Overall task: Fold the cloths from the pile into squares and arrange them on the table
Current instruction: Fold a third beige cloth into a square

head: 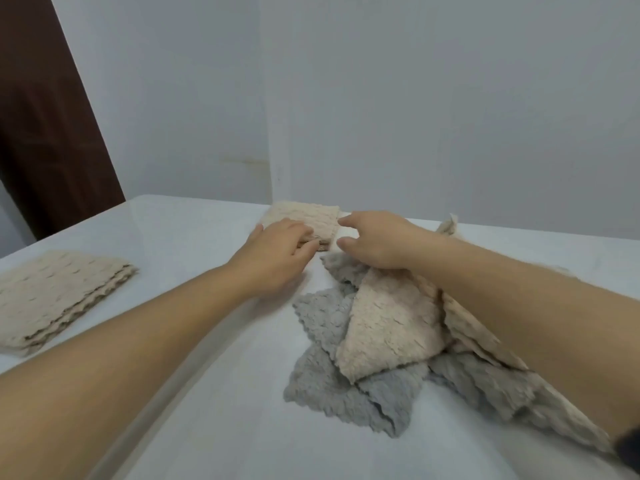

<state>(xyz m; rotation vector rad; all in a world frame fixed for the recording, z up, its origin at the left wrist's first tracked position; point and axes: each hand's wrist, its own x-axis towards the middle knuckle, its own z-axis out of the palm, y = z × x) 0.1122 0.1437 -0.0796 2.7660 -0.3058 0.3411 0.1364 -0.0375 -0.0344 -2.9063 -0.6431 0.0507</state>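
A folded beige cloth (304, 216) lies near the table's far edge. My left hand (277, 252) rests on its near edge, fingers fairly straight on the fabric. My right hand (377, 239) hovers just to the right of that cloth with loosely curled fingers and holds nothing I can make out. Under my right forearm lies the loose pile: grey cloths (332, 386) and a crumpled beige cloth (391, 327). A second folded beige cloth (59, 296) sits at the left of the table.
The white table (194, 244) meets a pale wall at the back. A dark brown door (45, 116) stands at the far left. Bare tabletop shows between the two folded cloths and in front of the pile.
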